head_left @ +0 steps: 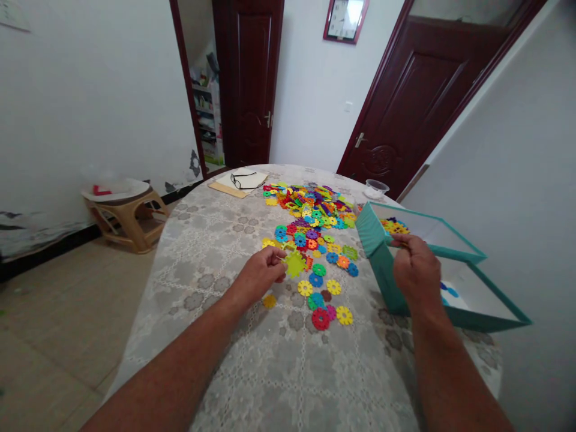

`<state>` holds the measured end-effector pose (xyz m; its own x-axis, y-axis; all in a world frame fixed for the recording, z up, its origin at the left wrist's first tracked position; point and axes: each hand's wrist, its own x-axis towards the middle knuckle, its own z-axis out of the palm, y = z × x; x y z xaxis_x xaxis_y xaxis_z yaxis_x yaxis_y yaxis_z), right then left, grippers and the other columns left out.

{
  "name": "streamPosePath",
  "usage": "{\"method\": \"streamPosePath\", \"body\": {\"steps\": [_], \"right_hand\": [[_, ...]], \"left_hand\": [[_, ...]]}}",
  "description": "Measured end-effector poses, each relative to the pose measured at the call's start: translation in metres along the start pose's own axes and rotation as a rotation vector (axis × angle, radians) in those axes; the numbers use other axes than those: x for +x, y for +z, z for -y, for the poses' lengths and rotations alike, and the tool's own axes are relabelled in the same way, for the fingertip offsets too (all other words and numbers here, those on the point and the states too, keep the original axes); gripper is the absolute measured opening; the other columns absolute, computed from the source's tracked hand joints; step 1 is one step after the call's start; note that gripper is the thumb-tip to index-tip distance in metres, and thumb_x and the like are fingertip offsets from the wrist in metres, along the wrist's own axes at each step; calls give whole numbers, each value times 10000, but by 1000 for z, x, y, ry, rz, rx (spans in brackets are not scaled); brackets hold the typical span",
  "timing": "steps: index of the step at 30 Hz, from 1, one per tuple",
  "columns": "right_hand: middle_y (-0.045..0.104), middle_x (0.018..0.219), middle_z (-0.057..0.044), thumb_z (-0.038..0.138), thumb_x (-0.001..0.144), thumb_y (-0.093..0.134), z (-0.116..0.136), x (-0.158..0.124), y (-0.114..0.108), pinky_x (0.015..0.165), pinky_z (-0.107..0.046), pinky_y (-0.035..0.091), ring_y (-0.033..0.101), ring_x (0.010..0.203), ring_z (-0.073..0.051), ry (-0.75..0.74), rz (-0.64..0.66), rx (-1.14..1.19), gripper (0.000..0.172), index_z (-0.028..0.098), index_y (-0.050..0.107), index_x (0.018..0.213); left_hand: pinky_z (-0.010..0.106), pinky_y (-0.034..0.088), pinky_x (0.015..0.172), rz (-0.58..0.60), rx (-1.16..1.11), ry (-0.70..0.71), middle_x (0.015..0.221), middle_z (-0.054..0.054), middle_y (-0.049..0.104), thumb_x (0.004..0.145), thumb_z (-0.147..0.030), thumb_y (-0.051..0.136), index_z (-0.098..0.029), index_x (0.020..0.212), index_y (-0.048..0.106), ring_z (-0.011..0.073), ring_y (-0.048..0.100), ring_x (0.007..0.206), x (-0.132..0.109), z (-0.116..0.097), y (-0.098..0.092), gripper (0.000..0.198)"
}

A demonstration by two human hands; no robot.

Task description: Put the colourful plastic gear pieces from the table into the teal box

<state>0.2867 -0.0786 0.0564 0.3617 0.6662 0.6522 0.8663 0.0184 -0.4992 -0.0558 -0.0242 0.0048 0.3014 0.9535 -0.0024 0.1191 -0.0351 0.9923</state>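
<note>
My left hand (265, 268) is closed in a pinch on a lime-green notched plastic piece (295, 264), held just over the table. Scattered around it are flat flower-shaped building pieces, among them a red one (321, 319), a yellow one (305, 288) and a blue one (315, 280). On the right, my right hand (414, 264) is over the near side of a teal box (387, 276), its fingers closed; what they hold, if anything, is hidden. Yellow pieces (395, 227) lie in the box's far section and a few blue ones (450, 290) in its near section.
A large heap of mixed coloured pieces (315, 204) covers the middle back of the table (202, 264). Behind it to the left, black glasses (245, 180) rest on a notebook (225, 185). A clear plastic bowl (376, 187) stands behind the box. A stool (126, 216) is at left.
</note>
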Motion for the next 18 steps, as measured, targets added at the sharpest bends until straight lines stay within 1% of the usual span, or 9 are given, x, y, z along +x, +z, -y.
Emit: {"method": "streamPosePath", "body": {"steps": [3,5,7,8,9,11,14,16,18], "right_hand": [[747,1018,-120,220,820,431,-39,10,-8,916,-430,506,673,979,-289,-9,33,-220,352,194,712,1030],[743,1020,-148,231,828,437,-58,12,-9,912,-448,510,671,982,-310,-19,58,-324,328,187,711,1002],[734,1044,-174,247,849,444,-67,12,-6,953,-487,497,661,1021,-333,-58,33,-398,328,168,707,1029],[729,1055,-181,255,861,447,-66,11,-4,981,-508,485,655,1044,-340,-88,9,-414,332,160,702,1051],[726,1067,-183,262,871,453,-62,10,-2,1008,-523,472,650,1067,-343,-124,-12,-410,332,155,696,1071],[724,1092,-173,269,889,470,-44,7,3,1047,-525,455,641,1104,-336,-203,-24,-347,314,160,690,1085],[726,1116,-151,285,931,489,0,-6,11,1036,-478,472,648,1099,-310,-275,47,-165,284,176,692,1097],[726,1126,-135,312,969,500,33,-21,17,975,-429,505,668,1038,-279,-262,179,-1,279,184,690,1129],[728,1124,-108,342,993,526,63,-41,24,871,-358,531,684,958,-233,-215,411,193,273,198,675,1171]], "left_hand": [[294,527,639,36,10,-28,720,-12,661,774,-318,664,-178,1001,617,153,631,630,0,-2,-4,271],[293,520,635,60,18,-39,729,-6,667,760,-308,668,-176,973,622,150,621,631,-1,-3,-7,255],[292,512,632,79,24,-48,732,-3,665,753,-306,672,-174,955,626,148,614,631,-1,-3,-10,247],[292,509,633,88,26,-54,734,-2,664,753,-309,675,-172,951,627,148,612,633,0,-3,-11,246],[292,505,632,94,29,-57,734,-1,662,755,-314,678,-171,948,629,147,609,632,0,-3,-12,245],[288,494,631,111,42,-47,731,0,657,767,-331,683,-170,945,637,146,605,635,-1,-3,-13,245],[281,472,630,162,87,-16,719,0,646,790,-351,683,-166,943,654,145,599,641,-4,-8,-15,242],[273,455,626,205,123,-1,730,-1,645,799,-344,682,-167,942,664,140,587,645,-7,-13,-15,229],[260,434,620,254,150,18,749,-6,641,802,-332,685,-170,936,670,130,564,649,-11,-19,-14,210]]}}
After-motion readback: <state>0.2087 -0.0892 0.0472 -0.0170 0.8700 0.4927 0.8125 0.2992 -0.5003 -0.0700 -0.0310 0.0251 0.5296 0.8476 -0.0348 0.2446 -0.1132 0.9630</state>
